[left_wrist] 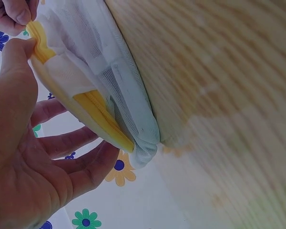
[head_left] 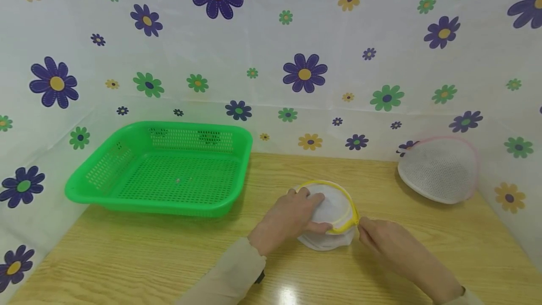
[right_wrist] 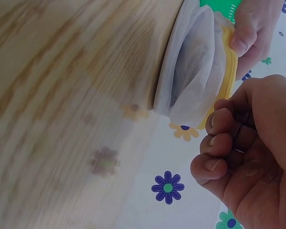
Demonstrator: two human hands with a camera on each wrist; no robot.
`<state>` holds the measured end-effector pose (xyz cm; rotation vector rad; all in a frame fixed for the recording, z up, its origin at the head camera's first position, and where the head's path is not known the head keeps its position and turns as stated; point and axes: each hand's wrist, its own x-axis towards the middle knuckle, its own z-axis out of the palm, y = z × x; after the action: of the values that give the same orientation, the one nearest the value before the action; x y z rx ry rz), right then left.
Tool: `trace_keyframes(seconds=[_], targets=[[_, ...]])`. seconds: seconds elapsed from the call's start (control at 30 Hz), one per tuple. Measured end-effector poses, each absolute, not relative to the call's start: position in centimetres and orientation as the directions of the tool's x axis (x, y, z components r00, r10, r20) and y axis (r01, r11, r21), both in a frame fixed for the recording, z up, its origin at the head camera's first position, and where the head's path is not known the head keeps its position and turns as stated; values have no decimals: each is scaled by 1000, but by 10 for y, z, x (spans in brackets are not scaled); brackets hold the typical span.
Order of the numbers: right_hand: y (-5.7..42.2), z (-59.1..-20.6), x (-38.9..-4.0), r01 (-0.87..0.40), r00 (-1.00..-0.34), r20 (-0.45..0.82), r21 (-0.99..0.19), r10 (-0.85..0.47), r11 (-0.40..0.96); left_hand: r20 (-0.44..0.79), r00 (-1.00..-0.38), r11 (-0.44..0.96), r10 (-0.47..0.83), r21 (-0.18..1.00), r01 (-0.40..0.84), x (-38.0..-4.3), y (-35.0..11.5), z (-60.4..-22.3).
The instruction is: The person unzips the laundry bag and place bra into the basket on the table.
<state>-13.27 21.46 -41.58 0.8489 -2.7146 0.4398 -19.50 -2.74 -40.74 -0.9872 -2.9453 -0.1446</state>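
Note:
A round white mesh laundry bag [head_left: 332, 206] with a yellow zipper band stands on the wooden table, its side fabric sagging in folds. My left hand [head_left: 294, 215] spans its top, thumb at the near rim and fingers over the far side; the left wrist view shows the fingertips curled against the yellow edge [left_wrist: 102, 119]. At the bag's right side my right hand [head_left: 387, 244] pinches the end of the zipper band, fingers curled in. Those fingers [right_wrist: 214, 143] hide the zipper pull itself.
A green perforated plastic basket [head_left: 161, 208] is at the left of the table [head_left: 169, 258]. Against the back right leans another white mesh bag [head_left: 440, 168] with pink trim. A flower-printed white sheet [head_left: 262, 36] hangs behind and along the sides.

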Motion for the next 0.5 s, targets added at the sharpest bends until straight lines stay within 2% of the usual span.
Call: trace_keyframes(seconds=[0.3,0.5], targets=[[213,-417,-132,-586,-796,330,-209,-508,783,110,-786,789,608,24,614,-193,-29,-407],[213,-417,-131,-586,-797,331,-220,-506,780,106,-786,787,609,41,615,-193,-29,-407]])
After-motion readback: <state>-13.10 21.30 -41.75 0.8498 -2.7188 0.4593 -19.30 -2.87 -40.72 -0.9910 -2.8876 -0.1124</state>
